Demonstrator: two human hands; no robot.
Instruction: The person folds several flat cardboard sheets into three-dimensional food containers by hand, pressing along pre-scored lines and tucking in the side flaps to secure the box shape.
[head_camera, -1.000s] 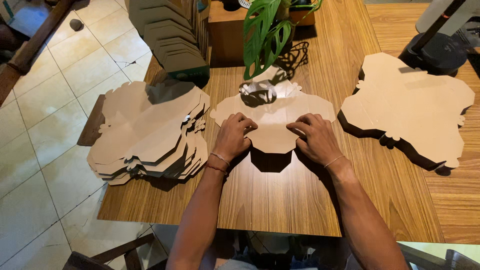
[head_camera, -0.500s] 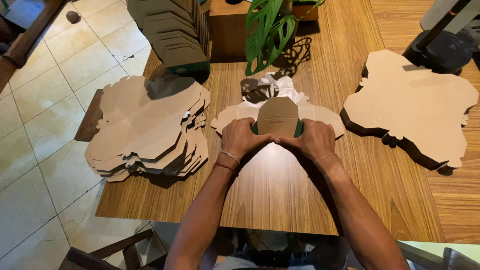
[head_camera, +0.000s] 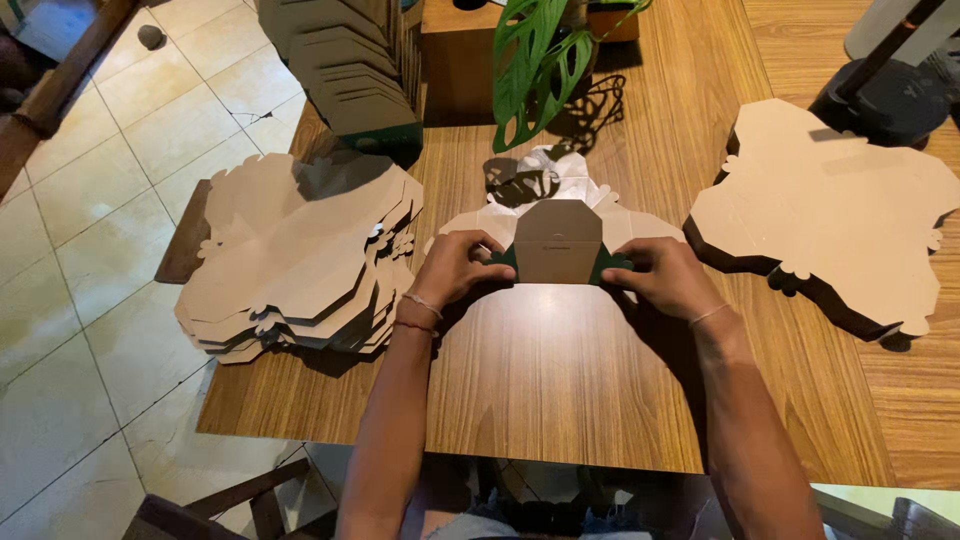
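Cardboard box blank (head_camera: 558, 240) lies flat on the wooden table (head_camera: 560, 400) directly ahead of the person, centred between both forearms, with one brown panel folded upright at its near edge and dark green inner facing visible at either side of that panel. Left hand (head_camera: 455, 268) grasps the left side of the raised panel, fingers curled over the fold; right hand (head_camera: 665, 280) grasps the right side in mirror fashion. Both hands are closed on the blank, neither released. The blank's long axis runs left to right across the table, parallel to the near table edge, and the raised panel stands at its midpoint, so both hands sit equally close to it, one at each end of the fold line. The remainder of the blank extends away from the person toward a potted plant (head_camera: 545, 50), whose leaves cast shadow on the far flaps. Left of the work, just beside the left hand, a fanned stack of flat brown blanks (head_camera: 290, 260) overhangs the table edge above a tiled floor (head_camera: 90, 200). Right of the work, clear of the right hand, sits a tidier stack of blanks (head_camera: 840, 210). A tall pile of folded dark boxes (head_camera: 345, 60) stands at the far left corner.
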